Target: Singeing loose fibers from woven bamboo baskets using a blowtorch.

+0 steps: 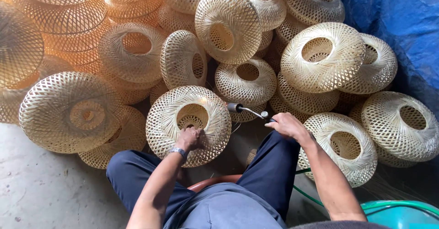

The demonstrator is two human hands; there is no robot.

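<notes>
A seated worker's left hand clenches the rim of a woven bamboo shade propped against the knees, the shade spreading toward 12 o'clock above that grip. The right hand grasps a metal torch, its nozzle aimed toward 10 o'clock, just beside the shade's edge. Finished shades pile up behind.

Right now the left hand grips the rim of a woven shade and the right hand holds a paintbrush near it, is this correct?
Not quite. The head view shows the right hand holding a metal torch-like nozzle, not a paintbrush. The rest holds: the left hand grips the rim of the woven shade.
</notes>
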